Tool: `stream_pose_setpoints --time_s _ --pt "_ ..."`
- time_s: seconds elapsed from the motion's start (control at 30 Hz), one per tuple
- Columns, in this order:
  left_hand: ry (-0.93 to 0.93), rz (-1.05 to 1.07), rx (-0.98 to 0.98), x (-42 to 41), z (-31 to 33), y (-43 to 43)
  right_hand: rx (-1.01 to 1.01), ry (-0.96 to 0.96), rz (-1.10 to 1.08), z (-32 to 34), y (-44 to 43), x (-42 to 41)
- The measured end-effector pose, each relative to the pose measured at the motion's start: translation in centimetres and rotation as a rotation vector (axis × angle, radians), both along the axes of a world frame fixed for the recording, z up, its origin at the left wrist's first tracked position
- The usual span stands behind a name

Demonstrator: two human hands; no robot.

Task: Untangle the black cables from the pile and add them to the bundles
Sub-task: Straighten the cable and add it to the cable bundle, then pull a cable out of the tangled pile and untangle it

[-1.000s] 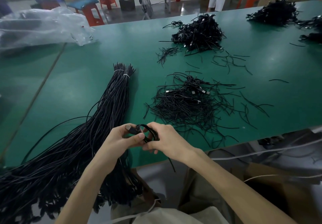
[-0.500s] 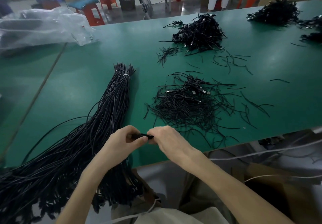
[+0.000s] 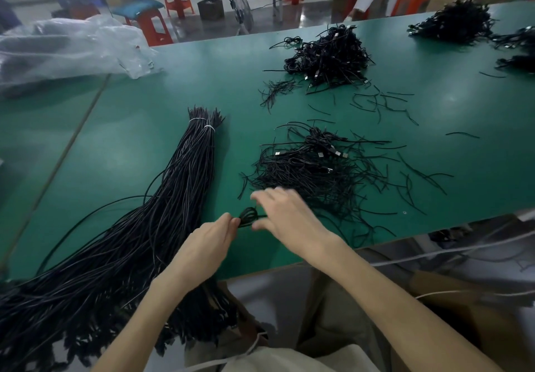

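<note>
Small coil of black cable (image 3: 248,216): a tight little loop of thin, round, matte cord, held just above the table's near edge, between the big bundle and the nearer pile.

Left hand (image 3: 212,244): fingertips pinched on the coil's left side. Right hand (image 3: 285,215): just right of the coil, fingers spread and fairly straight, motion-blurred. A strand runs from the coil toward its palm; cannot tell whether the thumb touches it. Hands close together, not joined.

Bundle (image 3: 185,186): long, thick sheaf of straightened cables, lying diagonally from mid-table out over the near left edge. Far end is cinched by two white ties (image 3: 202,124); near end fans loose, with a few strands bowing out.

Nearer pile (image 3: 315,174): low, flat tangle toward the near right edge, silver plug ends showing, with short, kinked black strips strewn around it.

Far pile (image 3: 330,55): a taller, denser heap near the far edge. More heaps (image 3: 454,22) sit at the far right corner.

Progress, as a judgement: well under way, since the bundle is large. Much remains, though: this coil is not yet opened or added, and several piles look untouched.

Table (image 3: 144,128): smooth green mat, slight sheen. Crumpled clear plastic bag (image 3: 66,47) at the far left.
</note>
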State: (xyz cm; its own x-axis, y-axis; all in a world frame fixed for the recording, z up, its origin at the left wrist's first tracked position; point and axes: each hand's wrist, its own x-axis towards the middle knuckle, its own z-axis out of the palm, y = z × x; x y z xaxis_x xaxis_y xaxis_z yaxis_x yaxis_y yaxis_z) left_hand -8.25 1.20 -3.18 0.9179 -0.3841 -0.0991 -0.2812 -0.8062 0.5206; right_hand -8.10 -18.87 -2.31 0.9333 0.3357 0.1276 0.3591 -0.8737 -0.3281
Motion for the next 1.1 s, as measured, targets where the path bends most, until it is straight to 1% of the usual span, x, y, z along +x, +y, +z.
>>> stream_pose_setpoints --time_s 0.03,0.07,0.13,0.2,0.27,0.33,0.47,0.67,0.87,1.1 --pt "-0.008 0.051 -0.078 0.2 -0.3 0.3 -0.036 -0.064 -0.064 0.1 -0.6 0.5" --pt "-0.011 0.107 -0.162 0.5 -0.7 0.6 -0.024 -0.108 -0.143 0.2 -1.3 1.1" --pt "-0.006 0.221 -0.274 1.2 -1.4 1.0 0.057 -0.136 -0.312 0.0 -3.0 2.2" --pt "-0.002 0.304 -0.326 1.8 -2.2 0.9 0.049 -0.091 -0.435 -0.6 -4.5 3.2" --pt "-0.003 0.342 -0.351 2.1 -2.9 0.6 -0.02 -0.019 -0.486 -1.5 -5.3 3.8" --pt "-0.01 0.35 -0.337 2.1 -3.4 0.3 -0.045 0.008 -0.507 -2.4 -5.6 4.2" --pt "-0.021 0.337 -0.268 1.6 -4.0 0.1 0.027 -0.03 -0.53 -2.9 -5.7 4.9" --pt "-0.025 0.339 -0.3 1.8 -4.3 0.3 0.039 -0.08 -0.554 -2.5 -6.1 4.8" --pt "0.025 0.365 -0.341 2.5 -4.7 0.4 0.04 -0.139 -0.545 -1.8 -6.5 4.5" --pt "0.039 0.385 -0.348 2.9 -5.0 0.4 0.092 -0.088 -0.565 -1.0 -7.3 3.8"
